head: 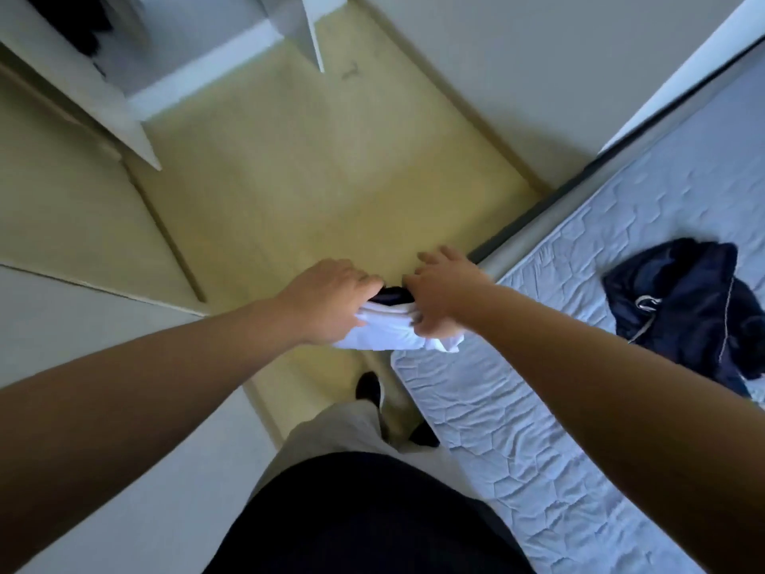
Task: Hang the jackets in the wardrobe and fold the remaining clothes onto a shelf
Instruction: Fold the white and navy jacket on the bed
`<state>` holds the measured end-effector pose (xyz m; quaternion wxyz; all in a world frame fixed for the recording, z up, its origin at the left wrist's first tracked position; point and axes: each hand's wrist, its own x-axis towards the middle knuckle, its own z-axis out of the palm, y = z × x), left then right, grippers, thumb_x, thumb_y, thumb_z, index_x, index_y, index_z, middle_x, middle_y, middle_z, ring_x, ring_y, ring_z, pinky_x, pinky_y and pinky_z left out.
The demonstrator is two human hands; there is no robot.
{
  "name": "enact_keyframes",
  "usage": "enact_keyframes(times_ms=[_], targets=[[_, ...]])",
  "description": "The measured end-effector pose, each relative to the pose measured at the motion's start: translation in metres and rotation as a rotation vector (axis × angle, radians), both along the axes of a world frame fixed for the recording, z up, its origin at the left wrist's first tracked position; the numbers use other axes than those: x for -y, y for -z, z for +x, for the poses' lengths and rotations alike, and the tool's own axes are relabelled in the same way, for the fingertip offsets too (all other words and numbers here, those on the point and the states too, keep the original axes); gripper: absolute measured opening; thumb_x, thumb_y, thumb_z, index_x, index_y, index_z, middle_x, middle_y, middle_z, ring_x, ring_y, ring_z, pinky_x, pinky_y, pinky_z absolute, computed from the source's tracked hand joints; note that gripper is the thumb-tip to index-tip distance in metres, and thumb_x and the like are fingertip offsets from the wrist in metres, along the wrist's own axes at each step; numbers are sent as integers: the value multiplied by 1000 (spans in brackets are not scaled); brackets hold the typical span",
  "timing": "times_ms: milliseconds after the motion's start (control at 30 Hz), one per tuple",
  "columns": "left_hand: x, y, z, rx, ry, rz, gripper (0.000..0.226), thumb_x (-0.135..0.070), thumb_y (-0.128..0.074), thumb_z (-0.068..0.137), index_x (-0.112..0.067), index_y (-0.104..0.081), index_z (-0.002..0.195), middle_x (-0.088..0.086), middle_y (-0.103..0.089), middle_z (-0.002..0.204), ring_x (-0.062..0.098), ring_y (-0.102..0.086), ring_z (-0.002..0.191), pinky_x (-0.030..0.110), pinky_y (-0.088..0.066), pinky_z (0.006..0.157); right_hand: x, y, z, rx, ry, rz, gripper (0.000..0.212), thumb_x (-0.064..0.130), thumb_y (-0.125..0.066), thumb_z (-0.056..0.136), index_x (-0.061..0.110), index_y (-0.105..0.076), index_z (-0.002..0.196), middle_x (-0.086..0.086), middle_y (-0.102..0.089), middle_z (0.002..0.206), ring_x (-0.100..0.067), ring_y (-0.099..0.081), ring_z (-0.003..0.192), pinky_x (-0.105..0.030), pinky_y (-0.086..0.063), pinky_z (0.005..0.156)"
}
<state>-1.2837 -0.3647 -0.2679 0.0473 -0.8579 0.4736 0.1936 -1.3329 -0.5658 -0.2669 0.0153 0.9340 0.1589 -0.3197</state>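
Past the person's dark top (364, 515), the left hand (331, 302) and right hand (441, 298) each curl their fingers round one end of the folded stack (383, 331), white under dark, held over the floor at the mattress (538, 408) corner. A white flap hangs loose on the right, so the stack may unfold on the way to the wardrobe (124, 89). The navy jacket (683, 300) lies unhung on the mattress.

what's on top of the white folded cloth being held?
A dark garment lies on the white cloth, showing between the left hand and right hand; fingers cover its ends.
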Motion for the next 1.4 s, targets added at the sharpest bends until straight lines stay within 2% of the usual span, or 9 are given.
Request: enact_keyframes(times_ms=[67,167,433,633,800,967,1067,1233,1400], targets=[[-25,-29,27,-13,-180,-34,41,-33,-71,86,-21,-51,121,2,-61,99,23,-54,86,35,-37,69,-17,-33,32,-10,74,85,32,38,-56,84,25,-47,112,3,-58,89,-23,-62,87,-39,-50,78],[-66,-70,81,-190,-457,-120,60,-44,-81,78,-27,-52,128,-2,-61,105,21,-60,94,39,-52,80,-40,-71,90,60,92,141,23,38,-55,85,26,-40,98,3,-50,78,-21,-53,66,-31,-37,52],[-148,-139,252,-367,-648,-255,39,-57,-81,74,-30,-59,92,-11,-66,90,9,-64,82,24,-45,66,-134,-161,300,186,100,47,25,35,-46,82,34,-62,101,11,-60,85,-13,-59,76,-29,-40,61],[-194,-186,392,-346,-901,-447,46,-53,-73,81,-11,-70,99,6,-73,97,22,-70,89,36,-54,77,-190,-209,440,698,91,-107,65,41,-55,89,26,-31,148,-11,-26,153,-35,-26,142,-60,-19,115],[-227,-227,509,-395,-1298,-835,39,-44,-81,81,-9,-71,96,9,-75,92,24,-74,76,32,-61,63,-230,-226,525,697,384,305,58,35,-56,93,21,-33,144,-12,-40,139,-36,-49,120,-44,-44,95],[-245,-277,624,-394,-1468,-1171,40,-34,-82,83,-6,-66,106,12,-72,97,29,-72,86,47,-62,83,-260,-246,624,694,40,469,65,65,-28,95,23,-42,142,-9,-39,150,-34,-46,129,-47,-45,107],[-254,-312,693,-358,-1473,-1292,47,-31,-79,86,-6,-63,123,13,-70,110,30,-69,96,47,-59,92,-268,-266,699,807,79,607,85,82,-50,80,34,-27,146,3,-38,152,-24,-49,128,-50,-49,105],[-266,-373,805,-367,-1477,-1481,44,-29,-77,88,-9,-62,124,11,-69,111,29,-68,100,47,-58,92,-281,-311,837,1039,-72,409,110,66,-73,76,35,-2,155,-6,-22,161,-34,-30,145,-57,-42,111],[-289,-415,906,-334,-1459,-1601,43,-31,-74,91,-11,-59,126,11,-67,119,29,-66,105,44,-59,85,-303,-356,967,1155,-126,452,91,37,-76,84,34,-13,150,-11,-30,156,-34,-49,126,-50,-53,96]])
